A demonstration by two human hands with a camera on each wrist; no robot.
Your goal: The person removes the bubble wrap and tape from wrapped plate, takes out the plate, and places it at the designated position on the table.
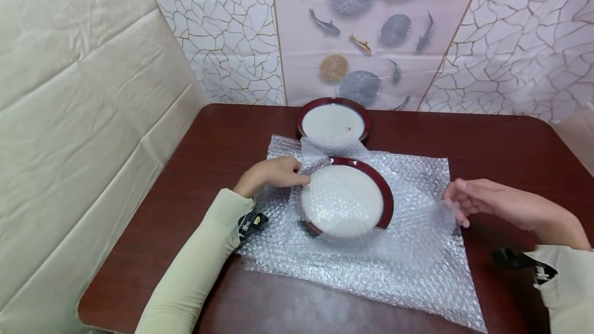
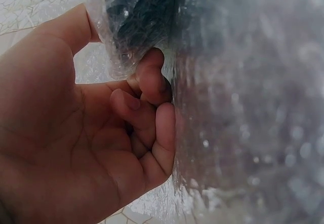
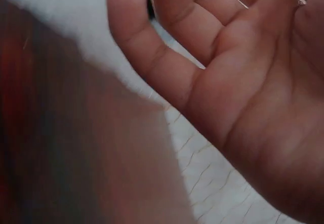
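Observation:
A white plate with a dark red rim [image 1: 387, 195] lies on a sheet of bubble wrap [image 1: 417, 282], partly covered by a translucent flap. At the plate's left edge, my left hand [image 1: 274, 171] pinches bubble wrap between thumb and fingers. The left wrist view shows that bubble wrap [image 2: 121, 64] over a dark edge beside my curled fingers [image 2: 152, 80]. To the right, my right hand [image 1: 496, 202] holds the raised edge of the flap with bent fingers. In the right wrist view the fingertips are cut off at the top.
Behind the wrapped plate stands another red-rimmed plate [image 1: 334, 119], its front edge overlapped by bubble wrap. The dark brown table [image 1: 223, 143] meets a patterned wall cloth [image 1: 232, 40] at the back and a pale padded wall [image 1: 83, 133] on the left.

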